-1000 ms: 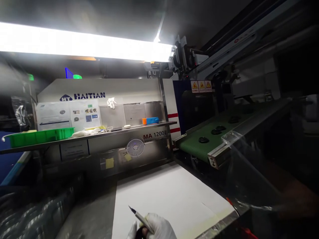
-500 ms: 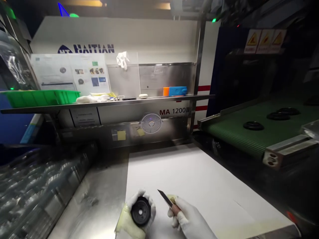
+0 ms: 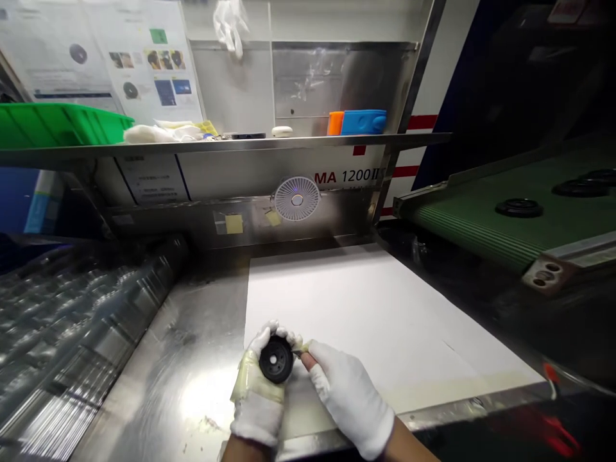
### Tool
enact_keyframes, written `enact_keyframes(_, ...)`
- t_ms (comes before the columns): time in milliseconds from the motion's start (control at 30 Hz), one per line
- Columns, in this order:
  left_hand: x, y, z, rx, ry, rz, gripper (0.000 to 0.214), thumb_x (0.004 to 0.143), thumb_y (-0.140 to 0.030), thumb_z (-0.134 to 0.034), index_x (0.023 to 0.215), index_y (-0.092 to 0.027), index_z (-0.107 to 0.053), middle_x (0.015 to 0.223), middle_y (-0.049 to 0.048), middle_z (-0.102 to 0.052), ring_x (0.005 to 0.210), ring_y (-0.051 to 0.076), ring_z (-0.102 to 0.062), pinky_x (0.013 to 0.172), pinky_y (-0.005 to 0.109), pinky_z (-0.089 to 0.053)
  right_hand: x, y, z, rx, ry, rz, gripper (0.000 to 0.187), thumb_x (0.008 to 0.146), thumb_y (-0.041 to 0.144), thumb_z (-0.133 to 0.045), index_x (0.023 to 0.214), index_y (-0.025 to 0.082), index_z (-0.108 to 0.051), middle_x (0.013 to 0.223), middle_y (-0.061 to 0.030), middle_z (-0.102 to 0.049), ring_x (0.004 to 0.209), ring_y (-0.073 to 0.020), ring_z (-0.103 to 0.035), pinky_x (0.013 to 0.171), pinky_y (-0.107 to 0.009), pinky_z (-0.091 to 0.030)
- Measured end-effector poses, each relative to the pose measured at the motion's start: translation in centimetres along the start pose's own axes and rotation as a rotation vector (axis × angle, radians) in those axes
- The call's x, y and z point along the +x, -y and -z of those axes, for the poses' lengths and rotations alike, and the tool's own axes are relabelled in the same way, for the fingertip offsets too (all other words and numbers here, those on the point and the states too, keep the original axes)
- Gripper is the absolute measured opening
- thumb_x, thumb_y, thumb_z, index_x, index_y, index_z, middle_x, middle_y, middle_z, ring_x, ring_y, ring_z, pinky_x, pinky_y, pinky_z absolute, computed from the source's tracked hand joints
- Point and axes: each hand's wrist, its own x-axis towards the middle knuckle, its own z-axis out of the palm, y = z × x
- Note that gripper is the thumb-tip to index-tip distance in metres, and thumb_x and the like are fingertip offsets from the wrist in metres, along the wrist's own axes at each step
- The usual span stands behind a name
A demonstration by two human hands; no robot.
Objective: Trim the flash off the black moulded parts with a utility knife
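A round black plastic wheel-like part [image 3: 276,360] with a small centre hole rests in my left hand [image 3: 260,391], whose gloved fingers wrap round its far rim. My right hand [image 3: 344,393], also in a white glove, is closed on a knife [image 3: 298,352]. Only a short stretch of the blade shows, at the right rim of the part; whether it touches the rim I cannot tell. Yellowish tape or film covers part of the left glove. Both hands are above the near edge of the white sheet [image 3: 337,295] on the metal bench.
Clear plastic trays [image 3: 72,333] stand at the left. On the right, a green conveyor belt [image 3: 471,224] carries several black round parts [image 3: 518,208]. A small fan [image 3: 297,199] sits below a metal shelf [image 3: 289,144] holding a green bin [image 3: 62,125] and a blue-and-orange item [image 3: 359,122].
My right hand has brought the knife leftward to the black part's rim. The view has tilted down and moved closer to the bench. My left hand still holds the part.
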Motion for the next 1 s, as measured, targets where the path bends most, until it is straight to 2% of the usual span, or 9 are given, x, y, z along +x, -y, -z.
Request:
enact_keyframes(167, -0.3, 0.8, -0.1, 0.032, 0.047, -0.075, 0.007, 0.073, -0.013, -0.056, 0.078, -0.013, -0.062, 0.071, 0.0036, -0.056, 0.069, 0.014, -0.057, 0.073, 0.03, -0.051, -0.6, -0.1, -0.5, -0.098, -0.025, 0.008, 0.027, 0.094, 0.033, -0.033, 0.083, 0.023, -0.055, 0.074, 0.0005, -0.061, 0.066, -0.0149, -0.056, 0.058, -0.024, -0.035)
enact_keyframes(367, -0.1, 1.1, 0.2, -0.012, -0.034, -0.073, 0.007, 0.071, -0.013, -0.058, 0.077, -0.015, -0.061, 0.07, 0.0022, -0.056, 0.067, 0.013, -0.056, 0.073, 0.032, -0.051, -1.5, 0.2, -1.6, -0.113, -0.042, -0.021, 0.026, 0.094, 0.031, -0.034, 0.081, 0.022, -0.054, 0.072, 0.0014, -0.061, 0.063, -0.0141, -0.054, 0.056, -0.025, -0.031)
enact_keyframes(533, 0.7, 1.5, 0.4, -0.09, -0.008, -0.162, 0.007, 0.073, -0.013, -0.057, 0.078, -0.015, -0.06, 0.071, -0.0002, -0.057, 0.069, 0.01, -0.056, 0.082, 0.032, -0.049, -2.1, 1.1, -2.3, -0.062, -0.034, -0.012, 0.028, 0.094, 0.032, -0.032, 0.079, 0.022, -0.054, 0.071, 0.0011, -0.061, 0.061, -0.0138, -0.053, 0.055, -0.025, -0.03)
enact_keyframes(633, 0.4, 1.5, 0.2, -0.016, -0.023, -0.217, 0.015, 0.074, -0.016, -0.056, 0.089, -0.016, -0.061, 0.086, 0.004, -0.061, 0.082, 0.015, -0.059, 0.085, 0.034, -0.048, -2.2, 1.2, -2.2, -0.062, -0.041, -0.006, 0.028, 0.094, 0.031, -0.033, 0.078, 0.022, -0.053, 0.07, 0.002, -0.061, 0.061, -0.0139, -0.054, 0.054, -0.025, -0.029)
enact_keyframes(733, -0.5, 1.2, 0.1, 0.151, -0.015, -0.124, 0.032, 0.075, -0.017, -0.055, 0.107, -0.017, -0.058, 0.104, 0.0116, -0.06, 0.097, 0.024, -0.058, 0.082, 0.04, -0.049, -2.2, 1.0, -1.6, -0.057, -0.026, 0.001, 0.024, 0.094, 0.03, -0.034, 0.083, 0.023, -0.054, 0.072, 0.0026, -0.061, 0.063, -0.0138, -0.055, 0.055, -0.025, -0.03)
enact_keyframes(800, -1.0, 0.9, 0.0, 0.165, 0.003, -0.057, 0.032, 0.074, -0.015, -0.053, 0.105, -0.016, -0.058, 0.093, 0.0108, -0.062, 0.088, 0.023, -0.06, 0.075, 0.039, -0.051, -2.2, 0.7, -1.3, -0.04, -0.013, 0.003, 0.023, 0.095, 0.03, -0.033, 0.087, 0.023, -0.054, 0.076, 0.0019, -0.062, 0.065, -0.0139, -0.056, 0.057, -0.025, -0.031)
enact_keyframes(900, -1.0, 0.7, -0.2, 0.062, 0.006, -0.044, 0.019, 0.074, -0.013, -0.053, 0.092, -0.015, -0.059, 0.071, 0.0037, -0.057, 0.069, 0.015, -0.058, 0.066, 0.031, -0.051, -2.0, 0.4, -1.2, -0.061, -0.03, -0.015, 0.024, 0.095, 0.031, -0.033, 0.085, 0.023, -0.053, 0.076, 0.0012, -0.061, 0.066, -0.0143, -0.055, 0.058, -0.025, -0.031)
enact_keyframes(1000, -0.5, 0.9, -0.5, -0.027, -0.021, -0.062, 0.005, 0.076, -0.015, -0.056, 0.08, -0.015, -0.057, 0.066, 0.0, -0.053, 0.063, 0.011, -0.054, 0.063, 0.027, -0.049, -2.1, 0.4, -1.6, -0.125, -0.069, -0.03, 0.023, 0.094, 0.031, -0.035, 0.081, 0.023, -0.051, 0.072, 0.0019, -0.059, 0.063, -0.0151, -0.053, 0.057, -0.026, -0.029)
